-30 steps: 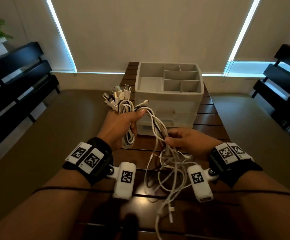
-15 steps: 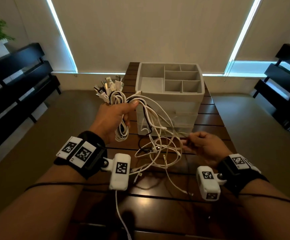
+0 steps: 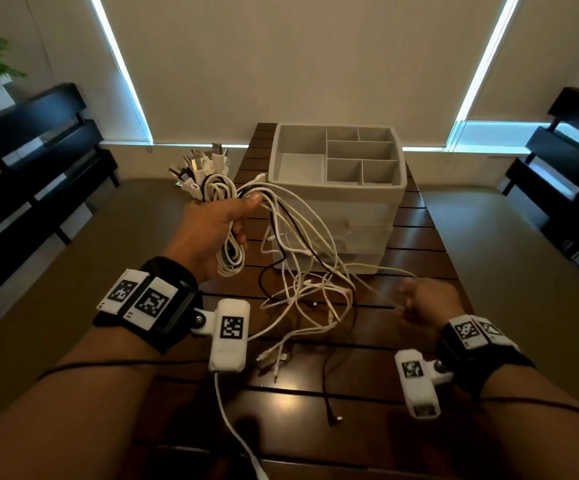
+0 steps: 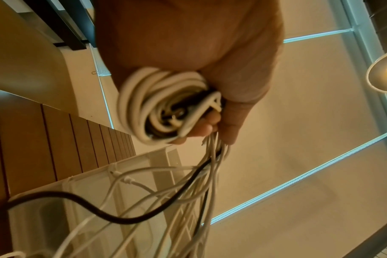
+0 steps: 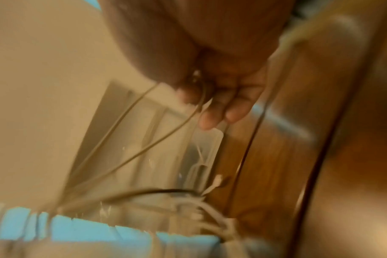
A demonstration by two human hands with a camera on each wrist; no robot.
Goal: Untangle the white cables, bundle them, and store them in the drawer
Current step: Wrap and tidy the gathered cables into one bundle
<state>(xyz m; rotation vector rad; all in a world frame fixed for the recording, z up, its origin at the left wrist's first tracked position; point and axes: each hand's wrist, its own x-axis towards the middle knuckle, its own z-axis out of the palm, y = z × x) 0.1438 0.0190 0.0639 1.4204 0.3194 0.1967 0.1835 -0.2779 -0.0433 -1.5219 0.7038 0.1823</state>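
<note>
Two hands work the white cables (image 3: 301,278): your left hand (image 3: 208,233) grips the coiled bundle, far left. Your right hand (image 3: 426,303) pinches one strand, running near-right from that bundle.

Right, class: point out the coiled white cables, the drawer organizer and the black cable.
coiled white cables (image 4: 144,104), left wrist view, on the outer loops of the coil.
drawer organizer (image 3: 350,206), head view, on its front wall below the tray.
black cable (image 4: 82,202), left wrist view, on its sagging middle.
</note>
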